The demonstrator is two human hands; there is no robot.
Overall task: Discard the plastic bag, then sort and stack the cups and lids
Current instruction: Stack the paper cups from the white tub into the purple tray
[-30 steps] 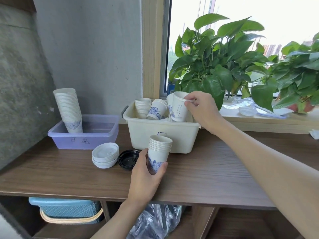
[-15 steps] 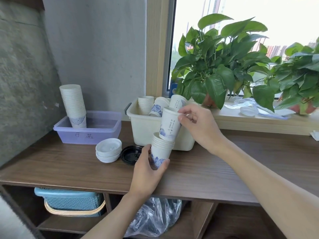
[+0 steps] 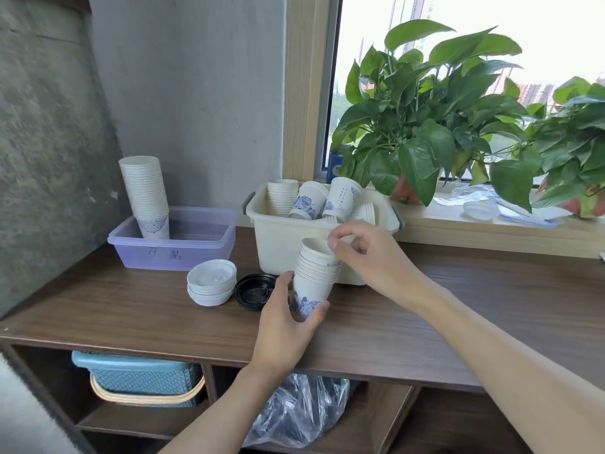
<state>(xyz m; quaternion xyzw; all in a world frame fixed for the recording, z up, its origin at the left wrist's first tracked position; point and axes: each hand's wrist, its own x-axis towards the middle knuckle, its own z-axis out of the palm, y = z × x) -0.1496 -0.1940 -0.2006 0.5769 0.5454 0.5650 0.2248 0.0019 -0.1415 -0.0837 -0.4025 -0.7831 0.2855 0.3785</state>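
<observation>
My left hand grips the base of a short stack of white paper cups with blue print, held just above the wooden table. My right hand pinches the rim of the top cup, which sits nested in that stack. Behind them a cream bin holds more cups, some stacked and some leaning loose. A tall cup stack stands in a purple bin at the left. White lids and black lids lie stacked on the table. A clear plastic bag sits under the table.
Two leafy potted plants stand on the windowsill at the right, with clear plastic items beside them. A blue basket occupies the lower left shelf. Grey walls close off the left and back.
My right hand lifted a cup out of the cream bin, carried it down and forward, and seated it into the stack held by my left hand.
</observation>
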